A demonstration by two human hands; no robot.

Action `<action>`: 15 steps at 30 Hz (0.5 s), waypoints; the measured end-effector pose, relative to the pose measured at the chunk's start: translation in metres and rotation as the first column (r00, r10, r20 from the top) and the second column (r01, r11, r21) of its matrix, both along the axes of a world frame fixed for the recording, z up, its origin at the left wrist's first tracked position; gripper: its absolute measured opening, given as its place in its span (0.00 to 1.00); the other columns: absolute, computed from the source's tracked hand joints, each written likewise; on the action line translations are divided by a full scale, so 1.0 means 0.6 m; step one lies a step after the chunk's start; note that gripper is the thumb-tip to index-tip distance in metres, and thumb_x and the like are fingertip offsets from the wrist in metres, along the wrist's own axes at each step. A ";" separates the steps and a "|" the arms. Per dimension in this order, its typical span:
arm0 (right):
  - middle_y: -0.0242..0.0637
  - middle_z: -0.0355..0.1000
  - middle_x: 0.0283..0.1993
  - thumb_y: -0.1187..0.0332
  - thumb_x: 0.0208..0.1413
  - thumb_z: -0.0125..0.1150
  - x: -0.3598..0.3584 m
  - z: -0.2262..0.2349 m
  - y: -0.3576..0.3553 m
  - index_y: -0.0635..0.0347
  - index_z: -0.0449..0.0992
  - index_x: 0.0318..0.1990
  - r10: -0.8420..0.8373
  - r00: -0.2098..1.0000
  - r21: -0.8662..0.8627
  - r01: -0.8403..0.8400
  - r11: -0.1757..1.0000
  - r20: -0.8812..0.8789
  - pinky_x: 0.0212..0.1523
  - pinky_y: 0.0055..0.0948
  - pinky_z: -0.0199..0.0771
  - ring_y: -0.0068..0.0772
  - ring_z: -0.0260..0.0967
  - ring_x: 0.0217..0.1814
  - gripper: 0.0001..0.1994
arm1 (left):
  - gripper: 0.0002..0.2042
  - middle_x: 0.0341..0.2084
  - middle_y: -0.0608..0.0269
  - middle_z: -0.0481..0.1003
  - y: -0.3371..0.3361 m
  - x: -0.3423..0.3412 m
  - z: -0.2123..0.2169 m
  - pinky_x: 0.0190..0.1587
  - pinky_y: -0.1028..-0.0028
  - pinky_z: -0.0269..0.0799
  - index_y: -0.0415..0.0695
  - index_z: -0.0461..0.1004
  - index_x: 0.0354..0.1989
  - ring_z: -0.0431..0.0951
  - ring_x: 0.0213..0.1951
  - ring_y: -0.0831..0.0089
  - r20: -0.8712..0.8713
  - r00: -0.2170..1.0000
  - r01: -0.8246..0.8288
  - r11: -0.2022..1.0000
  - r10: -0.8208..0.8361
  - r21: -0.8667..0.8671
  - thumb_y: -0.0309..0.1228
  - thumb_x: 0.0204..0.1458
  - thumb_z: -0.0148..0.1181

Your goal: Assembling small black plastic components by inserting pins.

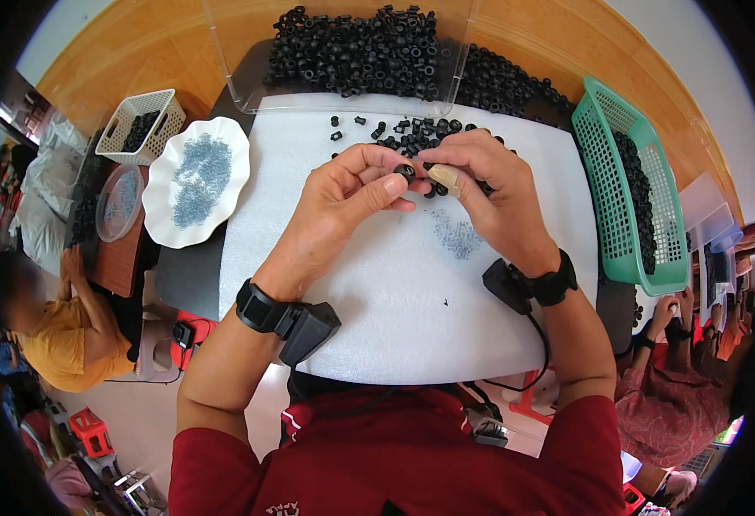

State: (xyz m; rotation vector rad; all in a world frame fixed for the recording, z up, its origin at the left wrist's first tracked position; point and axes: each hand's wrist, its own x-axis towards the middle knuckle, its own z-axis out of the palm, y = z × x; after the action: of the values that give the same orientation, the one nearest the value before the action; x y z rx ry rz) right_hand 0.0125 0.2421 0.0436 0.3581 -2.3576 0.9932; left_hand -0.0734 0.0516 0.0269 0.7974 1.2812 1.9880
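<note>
Together, left hand and right hand pinch — black ring.

bright, even daylight falls from above onto a white mat, with soft, faint shadows. glare whitens the upper corners. the fisheye rim bends edges and goes black; the centre stays sharp.

Red short-sleeved shirt; black wrist straps with boxy black devices on left wrist and right wrist, the right one cabled.
</note>
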 end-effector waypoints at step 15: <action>0.34 0.72 0.43 0.75 0.57 0.57 0.016 0.026 -0.015 0.66 0.73 0.47 0.287 0.881 -0.650 0.030 0.759 0.376 0.38 0.21 0.72 0.20 0.69 0.41 0.11 | 0.11 0.35 0.61 0.77 0.001 0.003 -0.008 0.42 0.76 0.73 0.39 0.70 0.47 0.76 0.38 0.77 -0.133 0.991 -0.013 0.995 0.000 -0.098 0.28 0.59 0.57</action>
State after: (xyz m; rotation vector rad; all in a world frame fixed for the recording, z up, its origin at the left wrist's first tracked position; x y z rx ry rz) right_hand 0.0222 0.2330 0.0594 0.0093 -2.1922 2.0664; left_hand -0.0713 0.0524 0.0219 0.8907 1.4475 1.8872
